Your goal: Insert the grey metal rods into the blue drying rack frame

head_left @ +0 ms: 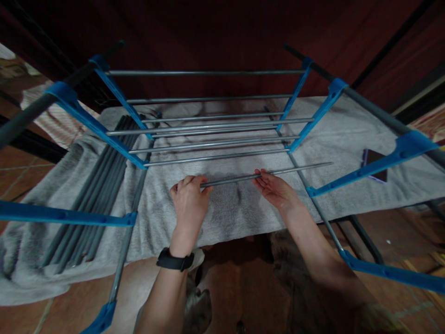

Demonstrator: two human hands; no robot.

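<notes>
A thin grey metal rod [229, 180] lies across both hands, above a grey towel-like cloth. My left hand [190, 191], with a black watch on its wrist, is closed around the rod's left end. Farther along, my right hand [273, 185] pinches the rod between thumb and fingers, palm turned up. The rod's free end reaches right, past the frame's lower bar. Around the hands stands a rack frame of grey tubes with blue plastic brackets [130, 157]. Several crossbars [215, 158] span between the brackets beyond my hands.
Several loose grey tubes [93, 195] lie bundled on the cloth [239, 218] at the left. A dark flat phone-like object [377, 165] rests on the cloth at the right, behind a blue bracket. Dark red fabric [208, 32] hangs at the back. Below is a tiled floor [31, 181].
</notes>
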